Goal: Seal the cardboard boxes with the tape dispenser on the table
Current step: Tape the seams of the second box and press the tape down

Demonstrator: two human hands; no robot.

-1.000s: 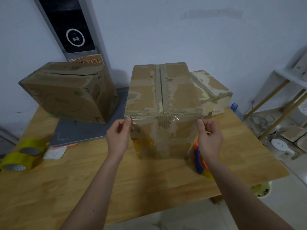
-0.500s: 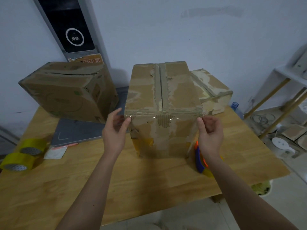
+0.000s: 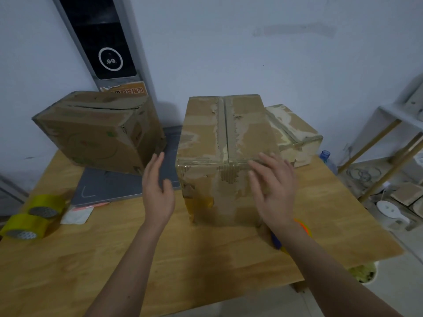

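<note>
Both hands are open, holding nothing: left hand (image 3: 158, 193) hovers beside the middle cardboard box (image 3: 225, 161) on the worktop (image 3: 160, 259), right hand (image 3: 274, 191) spreads its fingers (image 3: 258, 177) across the taped front edge, likely smoothing it. The tape dispenser (image 3: 278, 242) peeks out beneath the right wrist.

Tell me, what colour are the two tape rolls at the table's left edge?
Yellow tape rolls, with grey cores, seen in the head view.

Brown cardboard boxes (image 3: 226, 156) (scuffed pale), yellow tape rolls (image 3: 25, 226), light wooden table (image 3: 91, 259).
</note>
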